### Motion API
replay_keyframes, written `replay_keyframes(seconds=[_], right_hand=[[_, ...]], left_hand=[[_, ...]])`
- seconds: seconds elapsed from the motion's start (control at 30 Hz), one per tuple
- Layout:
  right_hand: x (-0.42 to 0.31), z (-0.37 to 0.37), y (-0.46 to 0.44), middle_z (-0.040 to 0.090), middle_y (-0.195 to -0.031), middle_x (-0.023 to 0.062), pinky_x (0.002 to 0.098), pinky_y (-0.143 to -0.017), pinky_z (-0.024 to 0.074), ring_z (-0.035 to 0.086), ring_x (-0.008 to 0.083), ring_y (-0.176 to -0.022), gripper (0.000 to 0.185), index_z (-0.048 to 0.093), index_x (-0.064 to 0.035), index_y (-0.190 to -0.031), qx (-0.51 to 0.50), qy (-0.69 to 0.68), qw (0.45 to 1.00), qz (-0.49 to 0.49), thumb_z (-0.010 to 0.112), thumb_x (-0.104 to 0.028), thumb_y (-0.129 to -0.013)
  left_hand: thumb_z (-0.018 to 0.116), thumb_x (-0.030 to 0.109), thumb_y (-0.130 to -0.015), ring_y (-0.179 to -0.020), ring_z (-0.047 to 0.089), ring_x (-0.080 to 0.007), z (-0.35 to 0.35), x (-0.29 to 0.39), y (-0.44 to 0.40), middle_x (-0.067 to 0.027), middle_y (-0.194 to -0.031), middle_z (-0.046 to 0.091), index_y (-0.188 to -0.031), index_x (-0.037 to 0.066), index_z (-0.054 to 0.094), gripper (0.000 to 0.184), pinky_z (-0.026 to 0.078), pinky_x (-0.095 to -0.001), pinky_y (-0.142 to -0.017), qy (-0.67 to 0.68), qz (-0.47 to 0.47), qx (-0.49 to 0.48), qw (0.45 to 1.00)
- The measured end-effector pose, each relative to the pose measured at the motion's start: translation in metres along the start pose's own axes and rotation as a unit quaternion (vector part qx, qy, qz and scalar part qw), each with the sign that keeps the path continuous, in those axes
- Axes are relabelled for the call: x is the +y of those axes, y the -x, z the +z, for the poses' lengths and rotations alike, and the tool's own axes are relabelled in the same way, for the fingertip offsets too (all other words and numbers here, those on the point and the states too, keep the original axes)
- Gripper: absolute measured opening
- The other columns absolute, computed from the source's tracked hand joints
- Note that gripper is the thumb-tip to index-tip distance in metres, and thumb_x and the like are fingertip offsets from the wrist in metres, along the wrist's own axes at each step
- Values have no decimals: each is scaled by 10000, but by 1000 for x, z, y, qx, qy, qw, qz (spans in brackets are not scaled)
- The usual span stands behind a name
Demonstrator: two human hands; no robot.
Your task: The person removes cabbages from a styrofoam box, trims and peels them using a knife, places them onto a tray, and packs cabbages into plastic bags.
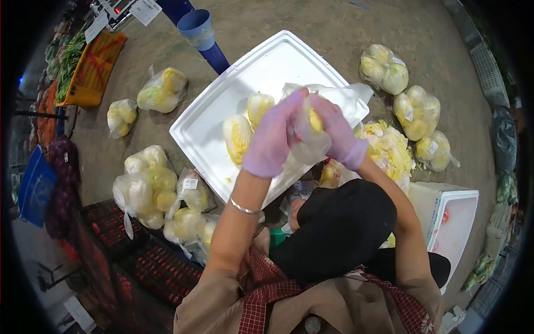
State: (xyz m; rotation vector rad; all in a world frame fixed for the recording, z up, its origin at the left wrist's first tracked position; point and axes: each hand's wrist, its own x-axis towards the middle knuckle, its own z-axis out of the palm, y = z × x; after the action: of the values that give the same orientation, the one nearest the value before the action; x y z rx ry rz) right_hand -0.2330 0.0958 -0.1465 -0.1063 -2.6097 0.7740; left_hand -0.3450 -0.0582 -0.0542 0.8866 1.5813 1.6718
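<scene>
Both hands wear lilac gloves and come together over a white foam lid-like tray [222,89]. My left hand [273,133] and my right hand [337,132] are closed on a clear plastic bag [307,149], their fingers meeting near its top. Something pale yellow shows inside the bag, probably cabbage, but the hands cover most of it. To the left of my left hand, one napa cabbage [237,139] lies on the tray, and another napa cabbage [259,107] is just behind it. More clear plastic [356,99] spreads over the tray's right side.
Bagged cabbages [146,183] sit at the left, with further bagged cabbages [416,111] at the right. Loose cabbage leaves [389,153] are piled by my right forearm, near a white foam box [453,217]. Black crates [156,267] stand lower left; an orange crate [94,69] is upper left.
</scene>
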Motion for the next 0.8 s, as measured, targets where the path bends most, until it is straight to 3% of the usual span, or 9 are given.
replay_keyframes(seconds=[0.07,0.2,0.33,0.4,0.47,0.53,0.63,0.7,0.8], right_hand=[[0,18,-6,394,-1366,202,375,-1044,327,407,305,-1248,772,339,2,-1344,-47,128,989,-66,717,-50,-672],[23,45,-13,419,-1303,169,334,-969,366,455,259,-1160,592,407,-19,-1279,-95,-310,930,171,648,-79,-741],[-34,-28,-13,673,-773,45,229,-658,483,601,102,-725,188,684,-4,-916,-154,-216,889,374,611,-170,-867],[-24,-16,11,674,-893,112,274,-687,487,640,159,-817,239,678,-45,-928,-401,-400,762,313,605,-255,-841],[-54,10,7,668,-900,133,317,-755,486,636,198,-864,283,666,-33,-937,-514,-195,806,220,584,-289,-850],[-64,51,12,667,-901,142,349,-822,475,629,238,-891,282,661,-41,-967,-436,-309,839,109,552,-280,-865],[-73,91,-17,624,-1133,104,364,-918,435,581,236,-1073,364,573,-86,-1201,-171,-171,968,-67,507,-289,-906],[-36,128,-36,601,-1109,183,434,-893,443,570,298,-1058,402,547,-22,-1200,-321,-33,947,1,530,-228,-855],[4,205,-8,567,-1129,220,530,-872,431,530,369,-1087,447,523,23,-1209,-263,251,929,-66,539,-201,-823]], left_hand=[[496,-59,-821,-796,557,-123,-15,-23,-22,-47,-961,603,-1260,-14,486,441,473,-249,-691,22,-1,-13,1000],[535,15,-820,-737,527,-98,-39,-55,-66,-6,-879,567,-1133,10,528,313,445,-237,-641,203,-64,18,977],[567,204,-883,-622,500,-94,-55,-46,-80,26,-732,532,-887,88,581,118,398,-237,-542,222,-143,65,962],[564,186,-876,-621,498,-111,-52,-38,-78,21,-723,523,-860,80,564,107,404,-244,-531,288,-201,69,934],[555,175,-876,-632,510,-124,-46,-52,-87,15,-724,524,-847,74,552,105,418,-261,-541,231,-122,-11,965],[561,234,-893,-691,563,-129,-43,-71,-98,5,-768,583,-943,79,579,164,470,-295,-646,240,-100,-67,963],[561,253,-903,-739,601,-137,-17,-70,-109,-9,-817,628,-975,80,590,190,508,-324,-727,358,-171,-94,913],[519,156,-895,-731,609,-190,-8,-52,-107,-65,-833,623,-918,54,557,111,517,-362,-729,331,-205,-78,918],[459,44,-878,-645,597,-245,2,-43,-110,-126,-800,585,-900,-12,511,80,524,-399,-670,310,-240,-43,919]])
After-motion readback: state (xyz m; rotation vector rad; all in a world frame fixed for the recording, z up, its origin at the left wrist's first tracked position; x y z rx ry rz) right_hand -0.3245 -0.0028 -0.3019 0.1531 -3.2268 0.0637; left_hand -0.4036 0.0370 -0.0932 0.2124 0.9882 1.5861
